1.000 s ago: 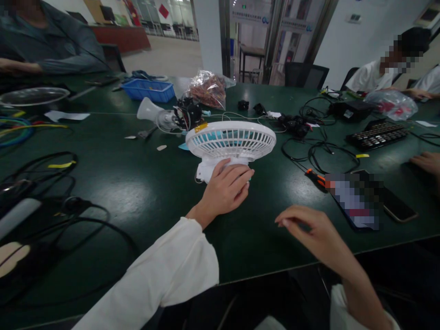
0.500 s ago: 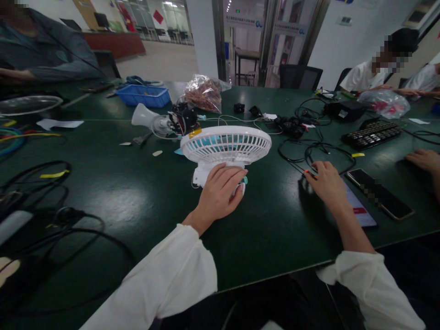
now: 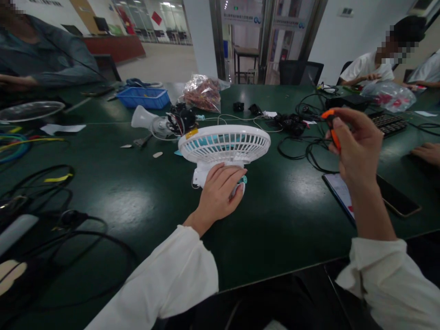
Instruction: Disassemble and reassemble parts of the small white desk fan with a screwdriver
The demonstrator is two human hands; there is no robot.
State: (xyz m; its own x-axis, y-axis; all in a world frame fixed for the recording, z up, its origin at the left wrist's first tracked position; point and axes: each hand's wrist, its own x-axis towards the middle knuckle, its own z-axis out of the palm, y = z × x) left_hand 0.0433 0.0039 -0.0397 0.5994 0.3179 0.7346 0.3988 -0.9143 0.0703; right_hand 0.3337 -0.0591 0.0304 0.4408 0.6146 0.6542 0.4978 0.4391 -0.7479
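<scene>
On the table in front of me rests a white fan (image 3: 223, 144), its round slatted guard uppermost and light-blue blades showing through. My left hand (image 3: 222, 192) is closed over the white housing below the guard. My right hand (image 3: 359, 146) is raised above the table at the right, fingers closed around a screwdriver (image 3: 333, 130) with an orange and black handle. Its thin shaft points up and left, blurred. Behind the fan, to the left, lies a white stand (image 3: 146, 118) with a dark motor and wires (image 3: 184, 119).
A blue basket (image 3: 144, 97) and a clear bag of reddish-brown parts (image 3: 202, 93) stand at the back. Black cables (image 3: 309, 153), a phone (image 3: 398, 199) and a tablet-like device (image 3: 338, 190) lie at right. More cables (image 3: 68, 220) spread left. Other people sit around the table.
My right hand has lifted the screwdriver from the table and moved up and right with it. My left hand and the fan stay in place.
</scene>
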